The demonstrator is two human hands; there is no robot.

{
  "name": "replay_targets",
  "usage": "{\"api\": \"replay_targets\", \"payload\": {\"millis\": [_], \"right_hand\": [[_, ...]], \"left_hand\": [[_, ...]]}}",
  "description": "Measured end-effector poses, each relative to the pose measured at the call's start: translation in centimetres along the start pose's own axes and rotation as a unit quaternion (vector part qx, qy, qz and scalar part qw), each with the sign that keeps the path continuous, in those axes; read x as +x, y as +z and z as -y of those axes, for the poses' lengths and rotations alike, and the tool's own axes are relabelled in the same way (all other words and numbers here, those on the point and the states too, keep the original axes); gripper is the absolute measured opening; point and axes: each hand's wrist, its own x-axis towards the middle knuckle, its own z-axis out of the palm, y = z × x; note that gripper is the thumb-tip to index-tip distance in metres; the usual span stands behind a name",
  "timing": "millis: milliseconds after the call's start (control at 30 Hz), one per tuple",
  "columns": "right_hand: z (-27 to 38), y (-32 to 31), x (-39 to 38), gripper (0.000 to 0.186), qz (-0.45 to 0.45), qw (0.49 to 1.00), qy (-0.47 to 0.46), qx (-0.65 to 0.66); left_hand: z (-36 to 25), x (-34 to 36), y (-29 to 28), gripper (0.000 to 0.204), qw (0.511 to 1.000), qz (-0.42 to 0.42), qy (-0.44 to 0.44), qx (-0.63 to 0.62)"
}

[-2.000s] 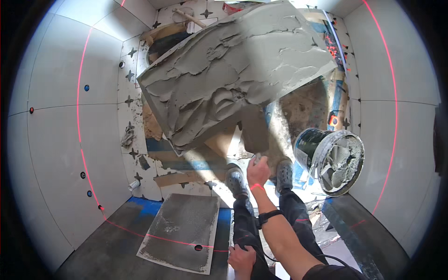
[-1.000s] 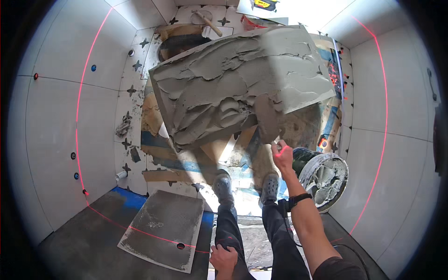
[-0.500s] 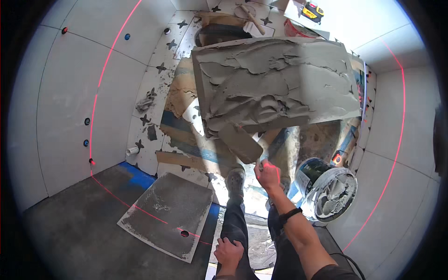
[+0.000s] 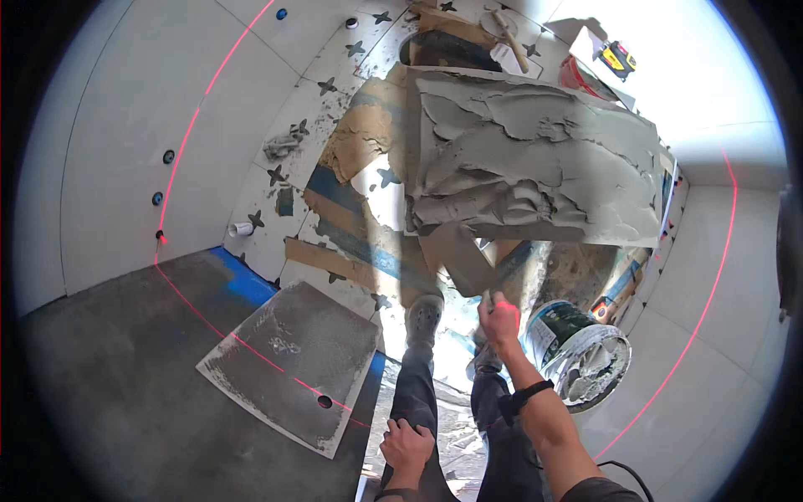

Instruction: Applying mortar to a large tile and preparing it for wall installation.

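My right hand (image 4: 500, 324) grips the handle of a trowel (image 4: 460, 261). Its broad flat blade, coated in grey mortar, points away from me, its tip overlapping the near edge of a large rectangular tile (image 4: 573, 231) close to the near left corner. Thick, ridged grey mortar (image 4: 510, 138) covers the tile's upper face. Whether the blade touches the tile or only passes before it, I cannot tell. Low in the view, my left hand (image 4: 407, 443) rests on my left leg near the knee, its fingers bent and slightly apart, with nothing visible in it.
A mortar-filled bucket (image 4: 590, 360) tilts beside my right forearm. A grey board (image 4: 293, 368) with a round hole lies at left. Behind the mortared tile are a red bucket (image 4: 583, 79) and a yellow-black tape measure (image 4: 617, 60). Cross-shaped spacers (image 4: 327, 86) dot the tiled floor.
The whole view has turned, so the mortared tile sits farther right. My right hand and trowel appear slightly right and lower, with the blade still at the near edge. My left hand stays on my leg.
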Motion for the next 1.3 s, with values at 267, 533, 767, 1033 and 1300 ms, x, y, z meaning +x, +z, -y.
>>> {"api": "replay_targets", "payload": {"millis": [267,533,767,1033,1300], "right_hand": [[2.8,1.9,2.5,0.028,0.093,0.994,-0.031,-0.04],[6.5,-0.5,0.2,0.027,0.131,0.987,-0.05,-0.08],[13.9,-11.9,11.2,0.03,0.134,0.966,-0.062,-0.212],[16.4,-4.1,13.3,0.038,0.305,0.925,-0.109,-0.201],[21.6,-7.1,12.9,0.033,0.229,0.947,-0.099,-0.2]], "left_hand": [[-0.1,0.3,-0.5,0.042,1.0,0.004,0.002,-0.021],[-0.5,1.1,-1.3,0.043,0.998,0.015,-0.01,-0.057],[1.1,1.1,-1.8,0.042,0.997,0.009,-0.008,-0.083],[0.6,2.3,-3.2,0.049,0.988,0.095,-0.028,-0.12],[0.9,3.1,-4.4,0.048,0.988,0.076,-0.031,-0.133]]}}
